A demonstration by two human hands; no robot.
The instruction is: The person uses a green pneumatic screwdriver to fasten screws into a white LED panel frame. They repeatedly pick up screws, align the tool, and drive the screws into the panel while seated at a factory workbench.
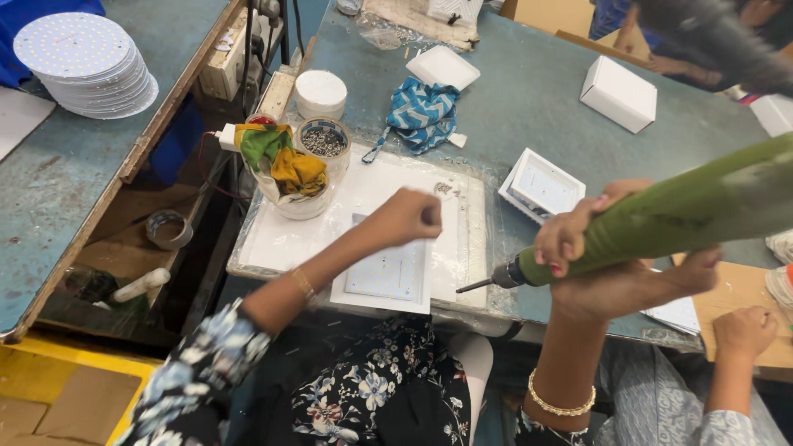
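Observation:
My left hand [410, 216] is closed in a fist just above a square white LED panel [388, 277] that lies on a plastic-covered white mat [289, 239]. Whether the fist holds anything small I cannot tell. My right hand [578, 248] grips a power screwdriver wrapped in green [686, 211]. Its bit [475, 286] points left, near the panel's right edge and slightly above the mat.
A round tub of screws [324, 142] and a jar stuffed with green and yellow cloth [285, 165] stand at the mat's far left. A blue patterned cloth [421, 111], a second square panel [541, 186] and a white box [618, 92] lie beyond. Another person's hand [743, 330] rests at lower right.

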